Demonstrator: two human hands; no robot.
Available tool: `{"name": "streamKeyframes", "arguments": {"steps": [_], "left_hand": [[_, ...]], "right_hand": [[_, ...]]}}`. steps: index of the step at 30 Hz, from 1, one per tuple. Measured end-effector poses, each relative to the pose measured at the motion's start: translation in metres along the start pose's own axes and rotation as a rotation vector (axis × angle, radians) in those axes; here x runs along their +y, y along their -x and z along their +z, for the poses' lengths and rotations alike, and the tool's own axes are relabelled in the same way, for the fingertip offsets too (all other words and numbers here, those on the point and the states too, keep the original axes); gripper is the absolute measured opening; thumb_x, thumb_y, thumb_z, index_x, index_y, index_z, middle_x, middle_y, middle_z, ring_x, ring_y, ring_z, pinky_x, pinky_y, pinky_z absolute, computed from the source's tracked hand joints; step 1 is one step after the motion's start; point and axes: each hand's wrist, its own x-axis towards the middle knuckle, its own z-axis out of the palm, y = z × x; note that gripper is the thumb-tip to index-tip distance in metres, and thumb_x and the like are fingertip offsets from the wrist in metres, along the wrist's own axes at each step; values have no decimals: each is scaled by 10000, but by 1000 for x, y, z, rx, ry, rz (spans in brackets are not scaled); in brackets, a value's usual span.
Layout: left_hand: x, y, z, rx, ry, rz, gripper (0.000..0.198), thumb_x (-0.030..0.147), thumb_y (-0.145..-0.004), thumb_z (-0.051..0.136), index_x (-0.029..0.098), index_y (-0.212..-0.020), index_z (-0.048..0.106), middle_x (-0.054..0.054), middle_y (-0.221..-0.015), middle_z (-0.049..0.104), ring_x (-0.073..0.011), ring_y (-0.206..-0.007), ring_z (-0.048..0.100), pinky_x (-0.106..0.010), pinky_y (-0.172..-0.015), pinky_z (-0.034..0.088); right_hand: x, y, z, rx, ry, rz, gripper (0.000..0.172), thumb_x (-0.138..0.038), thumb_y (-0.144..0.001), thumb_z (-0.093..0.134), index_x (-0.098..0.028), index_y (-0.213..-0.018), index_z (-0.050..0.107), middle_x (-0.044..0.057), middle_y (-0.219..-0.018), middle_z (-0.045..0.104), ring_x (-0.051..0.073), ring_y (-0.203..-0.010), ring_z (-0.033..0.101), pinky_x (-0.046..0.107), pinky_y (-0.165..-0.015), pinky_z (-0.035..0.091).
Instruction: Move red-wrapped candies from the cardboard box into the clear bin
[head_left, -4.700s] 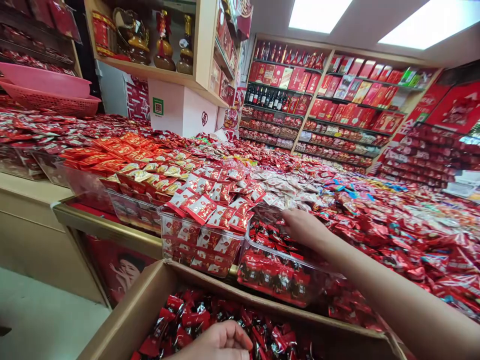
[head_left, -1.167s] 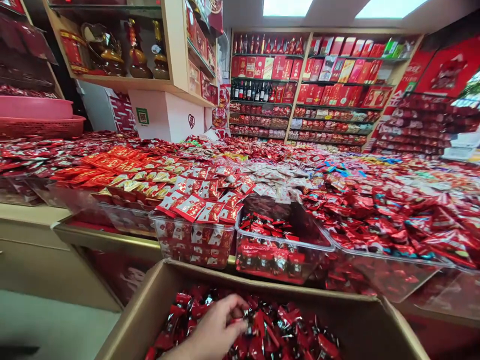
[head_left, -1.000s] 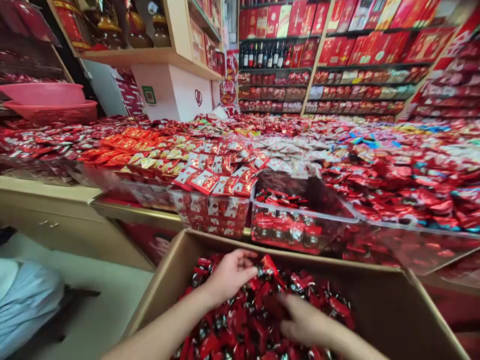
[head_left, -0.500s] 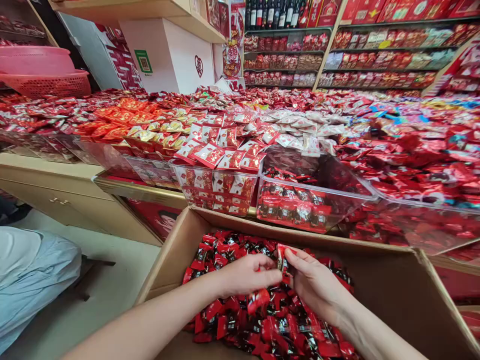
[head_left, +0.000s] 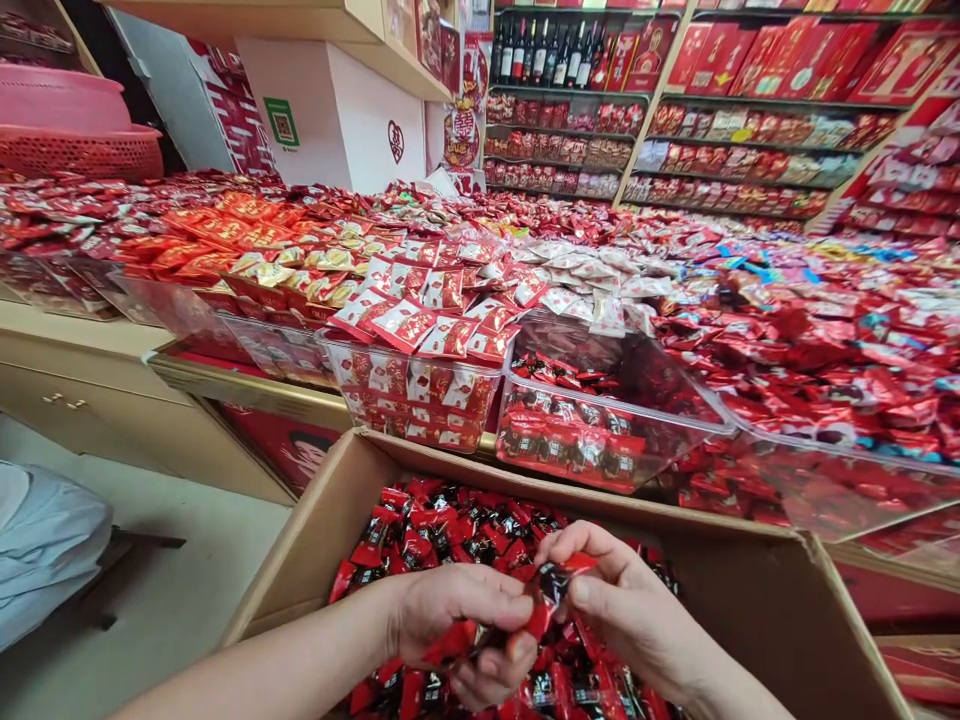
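A cardboard box (head_left: 315, 540) full of red-and-black wrapped candies (head_left: 450, 525) sits right below me. Both hands meet over the box. My left hand (head_left: 450, 625) is closed around a bunch of those candies. My right hand (head_left: 630, 610) pinches one candy (head_left: 551, 590) between thumb and fingers, touching the left hand's bunch. Just beyond the box stands a clear plastic bin (head_left: 697, 425) partly filled with the same candies, set into a wide sweets counter.
A clear bin of red-and-white packets (head_left: 420, 345) stands left of the partly filled one. Red wrapped sweets (head_left: 825, 340) cover the counter. Pink baskets (head_left: 67, 130) sit at far left, shelves of red boxes and bottles (head_left: 675, 90) behind. A pale cloth shape (head_left: 45, 540) lies on the floor.
Earlier my right hand reached into the clear bin while the left dug in the box. Both hands then came together in the box, gathered candies and have risen slightly.
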Motion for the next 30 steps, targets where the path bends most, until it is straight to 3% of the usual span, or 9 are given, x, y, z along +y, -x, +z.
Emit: {"name": "streamKeyframes", "arguments": {"steps": [4,8,10,12,14,16,19,24,30], "left_hand": [[-4,-8,-1,310,-172,-12,361,475,-741,428,135,-720,546,35,-463,402,-55,-337,290,-204,-355,208],[-7,-15,-12,628,-54,45,365,524,-713,409,180,-750,526,44,-511,417,-52,-356,320,-178,-347,206],[-7,-16,-17,700,27,65,331,492,-716,401,182,-742,516,42,-525,416,-46,-368,323,-164,-351,193],[-7,-16,-21,729,57,73,285,441,-715,390,183,-728,510,37,-528,416,-44,-375,326,-154,-350,170],[-6,-14,-21,740,57,73,213,378,-691,406,190,-718,503,32,-540,427,-44,-377,337,-150,-345,148],[-6,-14,-20,749,40,69,168,341,-663,429,198,-715,499,30,-547,438,-48,-376,355,-151,-340,139],[-7,-14,-20,748,-9,82,178,355,-655,443,203,-718,511,38,-522,422,-55,-362,349,-160,-330,137],[-13,-17,-29,764,-60,141,199,373,-625,485,201,-709,535,50,-495,419,-70,-354,329,-182,-345,173],[-14,-20,-29,779,-93,327,174,307,-516,576,141,-560,553,18,-559,515,-105,-542,426,-233,-572,301]], "right_hand": [[2,-7,-8,174,241,-57,145,-298,-655,629,-177,-685,555,-31,-614,519,59,-512,431,187,-506,362],[-22,2,2,248,648,-248,112,-291,-654,621,-192,-660,569,18,-740,581,137,-686,524,226,-598,429],[-47,10,13,273,792,-414,100,-302,-656,610,-211,-681,577,41,-837,600,182,-789,544,255,-647,451],[-80,11,22,402,913,-570,139,-341,-666,590,-235,-756,579,38,-816,612,175,-722,568,253,-589,463],[-116,-2,27,575,1060,-681,196,-384,-680,562,-243,-815,573,18,-700,609,140,-580,559,232,-500,446],[-146,-30,24,626,1189,-675,197,-398,-696,534,-223,-783,564,-6,-583,567,113,-499,517,211,-442,409],[-168,-88,12,397,1227,-395,178,-365,-721,502,-190,-713,532,-19,-561,525,84,-459,471,195,-416,380],[-156,-161,-4,39,1331,82,152,-304,-681,563,-171,-709,496,-25,-533,508,75,-418,450,190,-378,349],[-136,-172,-2,-104,1332,130,116,-263,-676,558,-170,-676,488,-32,-525,526,76,-438,473,190,-413,367]]}}
